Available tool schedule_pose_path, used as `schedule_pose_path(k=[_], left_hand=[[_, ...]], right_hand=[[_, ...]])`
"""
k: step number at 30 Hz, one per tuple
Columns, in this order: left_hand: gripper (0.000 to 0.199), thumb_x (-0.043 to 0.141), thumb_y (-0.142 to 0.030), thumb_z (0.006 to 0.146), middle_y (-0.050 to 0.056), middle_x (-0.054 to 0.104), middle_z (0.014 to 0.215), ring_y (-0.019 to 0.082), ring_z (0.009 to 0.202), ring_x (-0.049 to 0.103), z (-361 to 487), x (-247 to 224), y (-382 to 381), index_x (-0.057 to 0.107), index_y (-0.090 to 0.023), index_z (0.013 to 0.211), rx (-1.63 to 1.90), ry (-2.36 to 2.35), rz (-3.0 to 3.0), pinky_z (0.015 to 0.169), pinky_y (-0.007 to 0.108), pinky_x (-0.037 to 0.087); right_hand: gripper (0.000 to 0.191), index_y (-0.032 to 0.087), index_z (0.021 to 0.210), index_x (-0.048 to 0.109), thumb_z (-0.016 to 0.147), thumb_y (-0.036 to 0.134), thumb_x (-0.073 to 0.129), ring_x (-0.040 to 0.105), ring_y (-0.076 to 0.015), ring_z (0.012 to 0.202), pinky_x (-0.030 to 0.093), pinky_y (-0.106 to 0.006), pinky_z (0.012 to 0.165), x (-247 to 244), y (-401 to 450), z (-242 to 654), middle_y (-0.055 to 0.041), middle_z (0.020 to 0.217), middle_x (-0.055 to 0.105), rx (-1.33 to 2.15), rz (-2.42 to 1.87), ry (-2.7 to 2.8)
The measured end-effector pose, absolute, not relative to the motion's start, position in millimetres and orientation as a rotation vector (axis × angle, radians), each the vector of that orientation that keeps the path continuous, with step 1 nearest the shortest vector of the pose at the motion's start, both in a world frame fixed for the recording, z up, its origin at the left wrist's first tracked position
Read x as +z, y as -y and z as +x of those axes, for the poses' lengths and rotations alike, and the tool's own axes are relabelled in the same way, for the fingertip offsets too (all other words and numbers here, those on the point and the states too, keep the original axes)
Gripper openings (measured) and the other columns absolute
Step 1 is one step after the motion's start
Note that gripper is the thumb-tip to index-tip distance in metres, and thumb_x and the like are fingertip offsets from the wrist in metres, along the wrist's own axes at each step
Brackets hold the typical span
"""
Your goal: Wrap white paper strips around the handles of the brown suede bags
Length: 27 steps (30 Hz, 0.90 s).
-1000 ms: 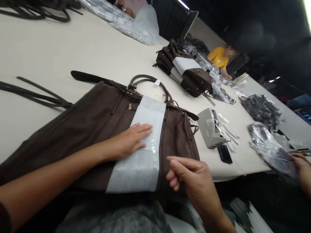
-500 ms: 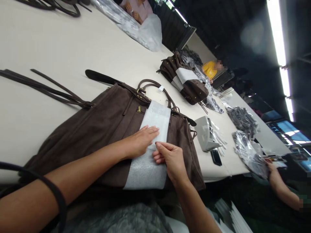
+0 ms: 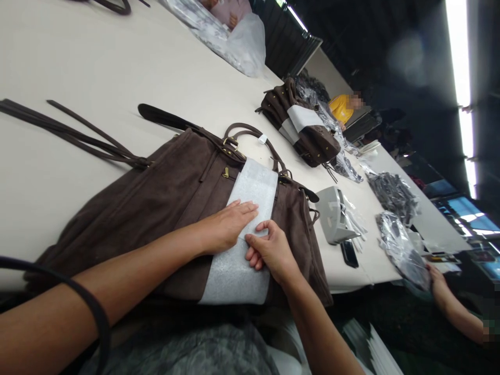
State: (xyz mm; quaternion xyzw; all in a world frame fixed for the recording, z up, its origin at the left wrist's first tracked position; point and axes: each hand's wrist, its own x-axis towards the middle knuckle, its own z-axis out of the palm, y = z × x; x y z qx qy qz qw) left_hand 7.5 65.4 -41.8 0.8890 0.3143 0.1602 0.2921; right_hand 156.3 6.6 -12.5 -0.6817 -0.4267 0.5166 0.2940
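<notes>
The pale-white foam-like band (image 3: pixel 238 281) across the dark-brown soft handbag (image 3: pixel 156 192), which lies on the off-white tabletop (image 3: pixel 78 67), could crease or slip if the flat, open left grip (image 3: pixel 226 229) shifts. The right grip (image 3: pixel 272 249) curls over it, holding what I cannot tell. Counted: one band, one handbag beneath; near the handbag, one grey dispenser (image 3: pixel 331 221), one black phone (image 3: pixel 349 254).

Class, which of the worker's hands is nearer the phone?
Right. The right hand is at the white wrap, left of the phone; the left hand rests on the wrap, farther left.
</notes>
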Motion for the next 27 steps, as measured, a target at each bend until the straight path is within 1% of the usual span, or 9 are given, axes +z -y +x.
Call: schedule_pose_path(k=[1, 3, 6, 10, 14, 17, 21, 24, 27], left_hand=[[0.064, 0.037, 0.000, 0.076, 0.015, 0.036, 0.152, 0.019, 0.143, 0.027, 7, -41, -65, 0.040, -0.009, 0.140, 0.426, -0.832, 2.369, 0.119, 0.041, 0.019], [0.057, 0.040, -0.006, 0.082, 0.015, 0.037, 0.151, 0.020, 0.143, 0.029, 8, -40, -64, 0.041, -0.009, 0.139, 0.450, -0.834, 2.369, 0.119, 0.042, 0.020], [0.047, 0.045, -0.017, 0.089, 0.014, 0.042, 0.149, 0.021, 0.141, 0.033, 12, -41, -64, 0.047, -0.012, 0.136, 0.514, -0.887, 2.360, 0.119, 0.043, 0.022], [0.046, 0.056, -0.017, 0.085, 0.012, 0.049, 0.144, 0.021, 0.137, 0.040, 16, -42, -63, 0.054, -0.010, 0.131, 0.583, -0.996, 2.304, 0.119, 0.038, 0.025], [0.046, 0.060, -0.018, 0.083, 0.010, 0.053, 0.141, 0.021, 0.134, 0.044, 16, -46, -63, 0.058, -0.011, 0.128, 0.655, -1.040, 2.246, 0.117, 0.037, 0.030], [0.045, 0.059, -0.017, 0.082, 0.009, 0.055, 0.139, 0.021, 0.132, 0.046, 16, -49, -62, 0.059, -0.012, 0.127, 0.692, -1.050, 2.244, 0.118, 0.038, 0.030], [0.043, 0.053, -0.015, 0.084, 0.010, 0.055, 0.139, 0.020, 0.132, 0.047, 17, -49, -61, 0.059, -0.011, 0.126, 0.710, -1.036, 2.263, 0.119, 0.039, 0.029], [0.042, 0.050, -0.014, 0.085, 0.011, 0.056, 0.138, 0.020, 0.131, 0.047, 17, -49, -61, 0.059, -0.010, 0.126, 0.721, -1.033, 2.270, 0.119, 0.039, 0.029], [0.042, 0.043, -0.011, 0.087, 0.010, 0.057, 0.137, 0.018, 0.131, 0.048, 16, -51, -63, 0.059, -0.012, 0.126, 0.749, -1.012, 2.303, 0.118, 0.040, 0.029]], right_hand=[[0.036, 0.022, 0.092, 0.035, 0.072, 0.032, 0.064, 0.048, -0.0120, 0.028, 0.032, -0.013, 0.025, -13, -7, 158, 0.0055, 0.042, 0.060, 1.381, -1.820, 1.173], [0.035, 0.023, 0.090, 0.035, 0.074, 0.035, 0.063, 0.046, -0.0112, 0.027, 0.029, -0.012, 0.024, -14, -9, 162, 0.0063, 0.041, 0.059, 1.391, -1.831, 1.245], [0.033, 0.023, 0.088, 0.035, 0.077, 0.038, 0.062, 0.043, -0.0100, 0.025, 0.027, -0.012, 0.024, -13, -9, 167, 0.0069, 0.039, 0.057, 1.389, -1.863, 1.334], [0.033, 0.023, 0.085, 0.035, 0.076, 0.036, 0.064, 0.041, -0.0092, 0.025, 0.025, -0.012, 0.024, -9, -6, 172, 0.0081, 0.038, 0.055, 1.419, -1.905, 1.385], [0.030, 0.023, 0.082, 0.037, 0.076, 0.033, 0.065, 0.038, -0.0083, 0.025, 0.023, -0.012, 0.025, -5, -2, 178, 0.0088, 0.036, 0.053, 1.465, -1.945, 1.408], [0.029, 0.023, 0.078, 0.039, 0.076, 0.032, 0.066, 0.037, -0.0077, 0.024, 0.022, -0.012, 0.025, -4, -2, 182, 0.0090, 0.035, 0.052, 1.516, -1.952, 1.446], [0.031, 0.022, 0.075, 0.040, 0.076, 0.035, 0.068, 0.036, -0.0069, 0.024, 0.022, -0.012, 0.025, -1, -1, 187, 0.0097, 0.035, 0.051, 1.597, -1.943, 1.500], [0.032, 0.022, 0.074, 0.042, 0.076, 0.038, 0.069, 0.036, -0.0063, 0.025, 0.023, -0.012, 0.026, 10, 11, 193, 0.0095, 0.036, 0.051, 1.660, -1.890, 1.488], [0.036, 0.019, 0.076, 0.047, 0.074, 0.042, 0.074, 0.034, -0.0043, 0.025, 0.021, -0.011, 0.027, 29, 32, 208, 0.0078, 0.039, 0.053, 1.834, -1.783, 1.376]])
